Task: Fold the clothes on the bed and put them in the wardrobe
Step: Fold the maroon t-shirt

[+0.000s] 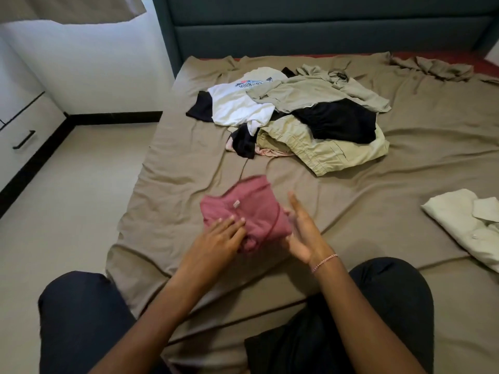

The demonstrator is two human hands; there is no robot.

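Observation:
A folded dusky-pink garment (253, 209) lies on the brown bedsheet (167, 206) in front of me. My left hand (218, 238) rests palm down on its near left corner, fingers spread. My right hand (302, 230) stands on edge against the garment's right side, fingers straight and apart. Farther up the bed sits a loose pile of clothes (297, 114): a white printed T-shirt (237, 103), beige pieces and black pieces. A folded pale green shirt (469, 222) lies at the right edge of the view.
My knees in dark trousers (81, 319) rest on the bed's near edge. A teal padded headboard (324, 28) closes the far side. White cabinet drawers with a black handle (24, 139) stand at the left, across a strip of beige floor (67, 198).

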